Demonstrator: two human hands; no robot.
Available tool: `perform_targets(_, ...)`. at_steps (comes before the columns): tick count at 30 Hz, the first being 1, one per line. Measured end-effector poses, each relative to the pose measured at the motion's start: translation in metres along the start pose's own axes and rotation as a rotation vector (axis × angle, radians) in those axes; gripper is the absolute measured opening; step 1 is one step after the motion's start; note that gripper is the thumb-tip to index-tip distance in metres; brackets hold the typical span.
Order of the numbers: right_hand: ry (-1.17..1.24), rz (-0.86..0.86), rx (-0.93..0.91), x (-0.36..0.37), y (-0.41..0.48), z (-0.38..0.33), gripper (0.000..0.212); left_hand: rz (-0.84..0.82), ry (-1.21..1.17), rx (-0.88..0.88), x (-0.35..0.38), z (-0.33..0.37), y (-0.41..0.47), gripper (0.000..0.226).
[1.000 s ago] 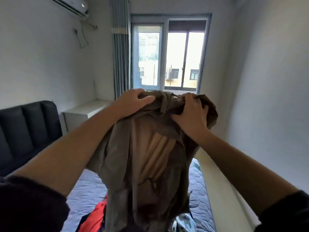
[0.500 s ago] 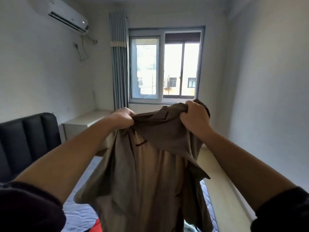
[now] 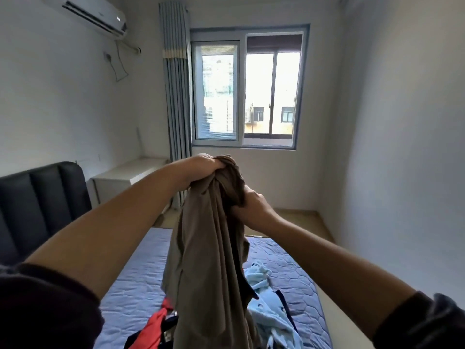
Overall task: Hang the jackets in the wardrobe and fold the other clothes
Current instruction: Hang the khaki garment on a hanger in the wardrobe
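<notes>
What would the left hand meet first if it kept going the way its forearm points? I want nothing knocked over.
Beyond the left hand and its bunched brown garment, probably the wall under the window; depth is unclear.

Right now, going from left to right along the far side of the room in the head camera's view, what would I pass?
Dark padded headboard → wall air conditioner → white bedside cabinet → striped curtain → window → bare right wall.
</notes>
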State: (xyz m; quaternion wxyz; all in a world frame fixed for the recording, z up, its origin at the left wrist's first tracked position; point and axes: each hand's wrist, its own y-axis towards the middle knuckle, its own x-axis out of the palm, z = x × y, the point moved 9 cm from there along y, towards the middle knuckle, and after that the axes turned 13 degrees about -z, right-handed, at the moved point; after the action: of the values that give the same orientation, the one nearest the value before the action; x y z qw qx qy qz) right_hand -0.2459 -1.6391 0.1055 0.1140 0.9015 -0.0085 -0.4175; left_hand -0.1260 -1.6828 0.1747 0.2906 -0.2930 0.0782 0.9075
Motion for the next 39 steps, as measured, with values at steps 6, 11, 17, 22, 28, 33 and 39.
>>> perform_targets(6,-0.136,0.148,0.105,-0.041,-0.003,0.018,0.029,-0.111,0.415,-0.085,-0.025,-0.038,-0.021,0.012)
perform_targets(11,-0.207,0.276,0.008,-0.076,-0.002,-0.008,0.030,-0.096,0.732,-0.246,-0.035,-0.085,-0.029,0.018)
perform_targets(17,-0.199,0.280,0.034,-0.084,-0.003,-0.001,0.028,0.158,0.434,-0.141,-0.064,-0.117,-0.034,0.021)
perform_targets(22,-0.147,0.282,0.112,-0.095,-0.007,0.025,0.022,0.255,0.412,0.068,-0.067,-0.105,-0.030,0.013)
perform_targets(28,-0.169,0.321,0.125,-0.113,-0.013,0.044,0.017,0.211,0.716,0.190,-0.062,-0.087,-0.023,0.016)
perform_targets(33,-0.091,0.344,0.132,-0.113,-0.015,0.052,0.015,0.315,0.548,0.040,-0.069,-0.091,-0.019,0.035)
perform_targets(39,-0.076,0.263,0.071,-0.095,0.005,0.018,0.025,0.041,0.225,0.053,-0.013,-0.068,-0.006,0.033)
